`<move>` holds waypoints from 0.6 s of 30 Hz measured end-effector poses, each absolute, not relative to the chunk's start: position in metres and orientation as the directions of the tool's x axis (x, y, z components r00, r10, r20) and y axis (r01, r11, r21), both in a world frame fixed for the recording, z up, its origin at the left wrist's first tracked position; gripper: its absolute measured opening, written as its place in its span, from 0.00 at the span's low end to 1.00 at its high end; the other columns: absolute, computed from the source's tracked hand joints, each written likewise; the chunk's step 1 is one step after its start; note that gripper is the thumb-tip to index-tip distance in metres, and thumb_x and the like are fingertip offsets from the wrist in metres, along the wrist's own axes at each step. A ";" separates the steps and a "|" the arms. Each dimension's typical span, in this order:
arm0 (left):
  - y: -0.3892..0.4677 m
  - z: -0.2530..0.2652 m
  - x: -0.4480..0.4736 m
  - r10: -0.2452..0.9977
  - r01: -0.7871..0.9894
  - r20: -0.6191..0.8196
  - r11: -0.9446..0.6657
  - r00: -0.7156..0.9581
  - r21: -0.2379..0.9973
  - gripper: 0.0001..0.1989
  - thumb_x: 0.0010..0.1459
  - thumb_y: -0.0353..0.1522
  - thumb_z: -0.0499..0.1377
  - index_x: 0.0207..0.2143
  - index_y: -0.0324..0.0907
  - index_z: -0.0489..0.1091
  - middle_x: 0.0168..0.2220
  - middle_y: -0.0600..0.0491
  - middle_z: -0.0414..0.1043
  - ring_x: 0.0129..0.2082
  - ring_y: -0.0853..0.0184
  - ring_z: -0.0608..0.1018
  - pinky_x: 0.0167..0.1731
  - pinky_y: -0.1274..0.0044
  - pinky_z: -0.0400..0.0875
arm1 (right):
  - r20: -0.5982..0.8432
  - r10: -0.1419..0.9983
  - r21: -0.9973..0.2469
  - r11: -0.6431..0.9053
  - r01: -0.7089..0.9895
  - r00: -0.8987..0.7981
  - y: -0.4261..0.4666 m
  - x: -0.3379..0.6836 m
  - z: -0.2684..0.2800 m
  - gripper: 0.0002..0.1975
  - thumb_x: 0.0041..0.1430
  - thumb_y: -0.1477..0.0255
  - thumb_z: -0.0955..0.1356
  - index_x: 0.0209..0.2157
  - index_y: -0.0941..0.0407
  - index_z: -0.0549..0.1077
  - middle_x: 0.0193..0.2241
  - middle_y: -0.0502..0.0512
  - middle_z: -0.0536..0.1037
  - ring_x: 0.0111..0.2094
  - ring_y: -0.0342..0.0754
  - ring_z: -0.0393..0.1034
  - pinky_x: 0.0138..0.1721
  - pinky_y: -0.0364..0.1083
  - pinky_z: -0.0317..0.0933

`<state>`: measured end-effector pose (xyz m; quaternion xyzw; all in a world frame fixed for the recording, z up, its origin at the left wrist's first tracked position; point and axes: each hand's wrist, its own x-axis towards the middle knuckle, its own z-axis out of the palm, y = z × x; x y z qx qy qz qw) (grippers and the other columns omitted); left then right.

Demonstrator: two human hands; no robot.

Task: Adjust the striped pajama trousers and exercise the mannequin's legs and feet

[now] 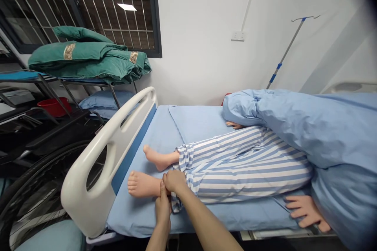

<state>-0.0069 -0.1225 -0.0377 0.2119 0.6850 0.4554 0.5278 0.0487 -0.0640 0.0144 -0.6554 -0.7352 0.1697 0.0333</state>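
A manikin in blue-and-white striped trousers lies on the bed, legs stretched toward the footboard. My left hand is closed around the ankle of its near foot from the front side, thumb upward. Just beside it, my right hand wraps over the same ankle at the trouser cuff. The fingertips of both hands are partly hidden. The far foot rests on the sheet, apart from my hands.
A white footboard stands left of the feet, with a wheelchair wheel beyond it. A blue quilt covers the upper body; one manikin hand shows. Behind are an IV pole and folded green bedding.
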 end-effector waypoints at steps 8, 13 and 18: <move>-0.165 -0.007 -0.033 0.911 0.377 -0.252 0.369 -0.325 0.850 0.08 0.42 0.39 0.57 0.23 0.45 0.66 0.22 0.52 0.69 0.28 0.59 0.72 0.28 0.73 0.64 | -0.242 0.910 -0.431 0.210 0.877 -0.337 -0.062 0.062 0.019 0.17 0.53 0.66 0.59 0.31 0.60 0.75 0.31 0.60 0.76 0.33 0.53 0.70 0.31 0.46 0.61; -0.153 0.054 -0.058 0.957 0.662 -0.025 0.219 -0.290 0.716 0.05 0.47 0.37 0.54 0.27 0.47 0.67 0.27 0.53 0.71 0.30 0.61 0.71 0.32 0.73 0.62 | -0.058 0.941 -0.472 0.268 0.840 -0.333 -0.043 0.061 0.033 0.15 0.49 0.68 0.61 0.37 0.60 0.71 0.36 0.59 0.74 0.37 0.51 0.67 0.37 0.45 0.59; -0.086 0.105 -0.071 0.911 0.935 0.404 -0.065 -0.088 0.349 0.13 0.52 0.34 0.49 0.39 0.43 0.67 0.44 0.46 0.67 0.45 0.59 0.66 0.45 0.72 0.58 | 0.155 0.945 -0.277 0.323 0.905 -0.290 -0.020 0.050 0.027 0.29 0.41 0.65 0.67 0.46 0.61 0.62 0.46 0.65 0.65 0.50 0.57 0.55 0.51 0.54 0.46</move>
